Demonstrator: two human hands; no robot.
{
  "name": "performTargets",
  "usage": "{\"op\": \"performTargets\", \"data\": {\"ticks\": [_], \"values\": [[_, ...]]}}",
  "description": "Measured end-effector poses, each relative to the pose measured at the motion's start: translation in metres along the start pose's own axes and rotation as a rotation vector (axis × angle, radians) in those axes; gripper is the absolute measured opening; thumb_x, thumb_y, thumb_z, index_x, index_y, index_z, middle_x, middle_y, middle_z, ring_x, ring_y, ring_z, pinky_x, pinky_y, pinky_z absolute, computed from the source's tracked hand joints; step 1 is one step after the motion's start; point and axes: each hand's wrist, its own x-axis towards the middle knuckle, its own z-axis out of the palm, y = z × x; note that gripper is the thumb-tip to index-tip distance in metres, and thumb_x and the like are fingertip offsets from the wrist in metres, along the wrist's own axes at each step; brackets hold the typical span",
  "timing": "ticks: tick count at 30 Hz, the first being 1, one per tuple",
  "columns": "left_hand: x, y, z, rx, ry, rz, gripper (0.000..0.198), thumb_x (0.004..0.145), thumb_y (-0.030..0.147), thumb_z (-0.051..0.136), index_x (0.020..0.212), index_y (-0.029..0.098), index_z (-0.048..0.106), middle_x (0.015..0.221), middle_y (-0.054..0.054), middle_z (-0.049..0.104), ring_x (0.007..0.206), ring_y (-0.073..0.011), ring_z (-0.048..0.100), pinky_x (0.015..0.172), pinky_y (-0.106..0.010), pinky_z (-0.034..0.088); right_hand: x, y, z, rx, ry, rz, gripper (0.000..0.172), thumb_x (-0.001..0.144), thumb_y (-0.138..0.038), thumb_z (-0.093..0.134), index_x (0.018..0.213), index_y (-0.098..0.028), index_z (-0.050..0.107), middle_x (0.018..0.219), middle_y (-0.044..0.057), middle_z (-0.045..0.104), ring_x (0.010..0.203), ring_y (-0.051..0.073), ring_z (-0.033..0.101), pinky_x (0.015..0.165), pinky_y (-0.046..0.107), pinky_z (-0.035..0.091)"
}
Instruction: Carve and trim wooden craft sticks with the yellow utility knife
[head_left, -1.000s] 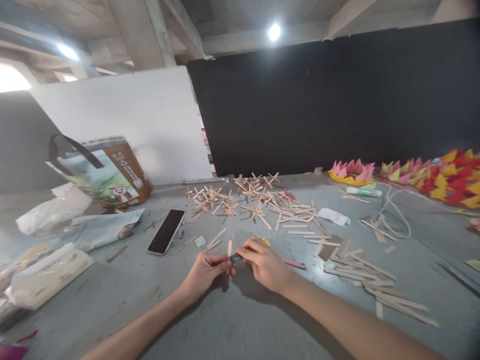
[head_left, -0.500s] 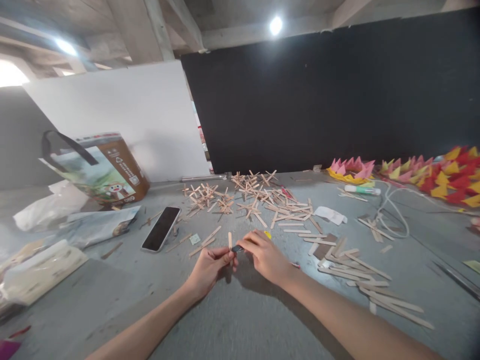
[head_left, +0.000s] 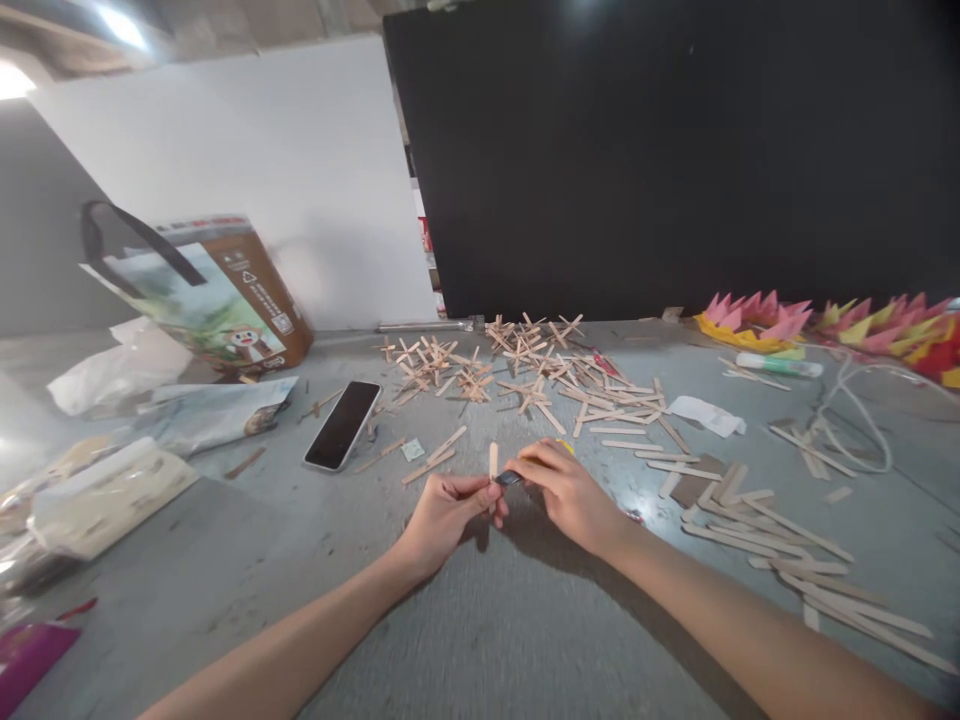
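In the head view, the left hand (head_left: 446, 510) and the right hand (head_left: 570, 495) come together low over the grey tabletop (head_left: 465, 630), to the right of the black slab-shaped smartphone (head_left: 343, 424) and nearer the person than it. The phone lies face up. The left hand's thumb and fingers are closed in a pinch on the lower end of a short pale wooden craft stick (head_left: 493, 460). The right hand pinches a small dark flat tool (head_left: 511, 478) — what it is exactly is too small to tell. The stick sits between the two hands, closer to the left one, which alone carries it. Its long axis stands nearly upright in the picture, the free end pointing up and away from the person. The dark tool comes at it crosswise from the right and seems to meet it just above the left fingertips. Beyond the phone's right side, farther from the person, is a heap of pale crossed wooden sticks (head_left: 525, 365). Well to the right of the phone lie loose long flat wooden sticks (head_left: 750, 520) — scattered, pointing every way. Behind the phone, to its left, leans a brown printed paper bag with a black handle (head_left: 225, 300).
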Motion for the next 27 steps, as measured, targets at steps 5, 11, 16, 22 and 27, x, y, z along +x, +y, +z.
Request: {"op": "performTargets", "data": {"ticks": [5,11,16,22,27], "values": [[-0.0033,0.0029,0.0029,0.085,0.001,-0.020,0.036,0.091,0.045,0.075,0.076,0.012,0.078,0.073,-0.008,0.071,0.065,-0.0132,0.061,0.060,-0.023,0.046,-0.0007,-0.0033,-0.0019,-0.010,-0.033,0.001,0.052,0.097,0.005,0.039,0.133,-0.024,0.063,0.111,0.010,0.066,0.106,0.026,0.056,0.093,0.046,0.051],[-0.0043,0.0067,0.0065,0.131,0.020,-0.014,0.036,0.091,0.045,0.074,0.075,0.012,0.077,0.072,-0.007,0.072,0.064,-0.0124,0.061,0.059,-0.022,0.046,-0.0018,-0.0030,0.0005,0.009,-0.037,-0.001,0.055,0.096,0.006,0.039,0.135,-0.025,0.063,0.112,0.010,0.066,0.104,0.026,0.055,0.092,0.046,0.051],[-0.0055,0.0080,0.0056,0.069,0.002,-0.012,0.037,0.090,0.047,0.074,0.076,0.012,0.077,0.072,-0.007,0.070,0.063,-0.0121,0.060,0.055,-0.021,0.047,-0.0016,-0.0017,0.0010,0.027,-0.018,0.002,0.054,0.096,0.006,0.039,0.133,-0.024,0.063,0.110,0.010,0.066,0.105,0.026,0.056,0.091,0.044,0.051],[-0.0075,0.0087,0.0071,0.147,0.027,0.005,0.040,0.092,0.048,0.071,0.075,0.012,0.076,0.072,-0.008,0.071,0.062,-0.0131,0.060,0.053,-0.021,0.046,-0.0001,-0.0035,-0.0002,0.021,-0.020,0.002,0.047,0.098,0.002,0.040,0.129,-0.023,0.065,0.108,0.009,0.067,0.101,0.025,0.056,0.089,0.044,0.051],[-0.0067,0.0087,0.0098,0.202,0.021,0.011,0.042,0.092,0.049,0.070,0.072,0.013,0.075,0.071,-0.008,0.071,0.059,-0.0132,0.060,0.055,-0.024,0.046,-0.0001,-0.0026,0.0005,0.010,-0.034,-0.004,0.052,0.096,0.003,0.041,0.132,-0.025,0.065,0.108,0.010,0.068,0.101,0.026,0.057,0.090,0.046,0.052]]}}
